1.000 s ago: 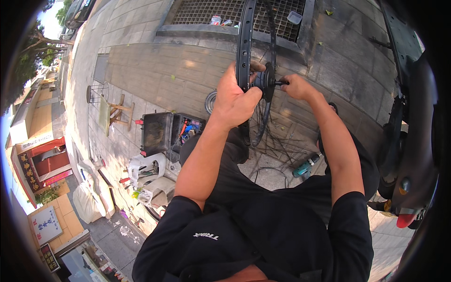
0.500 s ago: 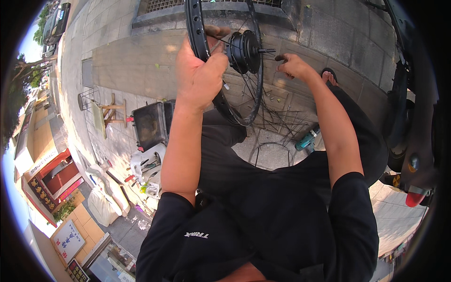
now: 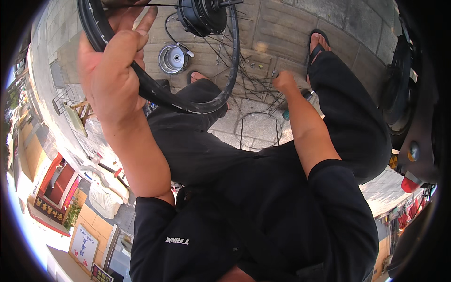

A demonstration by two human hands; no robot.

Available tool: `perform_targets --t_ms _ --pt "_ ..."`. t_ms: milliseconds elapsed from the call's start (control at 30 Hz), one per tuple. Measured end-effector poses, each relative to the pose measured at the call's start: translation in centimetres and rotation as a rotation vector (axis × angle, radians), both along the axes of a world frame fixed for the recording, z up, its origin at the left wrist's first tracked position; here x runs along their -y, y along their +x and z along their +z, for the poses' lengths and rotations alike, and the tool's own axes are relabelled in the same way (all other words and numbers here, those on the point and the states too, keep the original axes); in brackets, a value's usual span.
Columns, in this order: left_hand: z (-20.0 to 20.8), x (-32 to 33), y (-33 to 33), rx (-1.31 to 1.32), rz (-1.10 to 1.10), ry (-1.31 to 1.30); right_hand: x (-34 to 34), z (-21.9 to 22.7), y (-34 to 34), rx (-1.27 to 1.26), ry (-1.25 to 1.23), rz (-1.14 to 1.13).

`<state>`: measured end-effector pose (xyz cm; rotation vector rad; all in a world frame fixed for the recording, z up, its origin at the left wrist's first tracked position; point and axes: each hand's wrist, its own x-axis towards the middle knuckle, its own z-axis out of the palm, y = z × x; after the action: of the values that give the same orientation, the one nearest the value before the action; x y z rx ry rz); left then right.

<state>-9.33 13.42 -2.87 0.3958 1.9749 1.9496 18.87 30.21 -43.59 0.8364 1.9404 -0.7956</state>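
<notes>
My left hand [image 3: 117,70] is wrapped round the left side of a black wheel rim [image 3: 185,102], held tilted over my left leg. Within the ring a black hub motor [image 3: 202,16] with a protruding axle shows at the top edge, a thin spoke running to it from the rim side. My right hand [image 3: 285,83] is lowered over the paving at the right edge of a heap of loose black spokes [image 3: 249,70]. Its fingers are drawn together, and whatever they may pinch is hidden. A silver round metal cup [image 3: 173,58] stands on the ground beyond the rim.
A loop of black cable [image 3: 242,131] lies between my legs. A green tool [image 3: 286,114] is partly hidden behind my right forearm. My feet in flip-flops flank the spokes. A dark vehicle with a red lamp [image 3: 410,184] stands at right, a wooden-legged stool [image 3: 82,113] at left.
My left hand has moved left with the rim and hub motor. My right hand has come down toward the spokes, its fingers drawing together. The silver cup has come into view.
</notes>
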Motion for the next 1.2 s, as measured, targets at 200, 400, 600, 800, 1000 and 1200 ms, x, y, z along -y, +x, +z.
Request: perform_targets --t_ms 200,400,600,800,1000,1200 --pt "-0.4 0.8 -0.7 -0.005 0.000 0.035 2.5 -1.2 1.3 -0.081 -0.004 -0.090" --pt "-0.2 0.5 -0.7 -0.005 0.015 0.030 4.4 -0.5 -1.1 -0.102 0.021 -0.150" --pt "-0.5 0.2 0.0 -0.020 0.003 0.056 4.0 1.4 -1.6 -0.075 0.062 -0.213" --pt "-0.2 -0.3 0.2 -0.039 0.043 -0.008 4.9 -1.0 -0.9 -0.070 0.027 -0.133" --pt "-0.2 -0.9 0.5 -0.048 0.048 -0.028 4.5 0.2 -1.3 -0.198 0.111 -0.393" --pt "0.2 -1.3 0.9 -0.004 0.088 -0.033 -0.4 3.7 -5.3 -0.293 0.325 -0.588"
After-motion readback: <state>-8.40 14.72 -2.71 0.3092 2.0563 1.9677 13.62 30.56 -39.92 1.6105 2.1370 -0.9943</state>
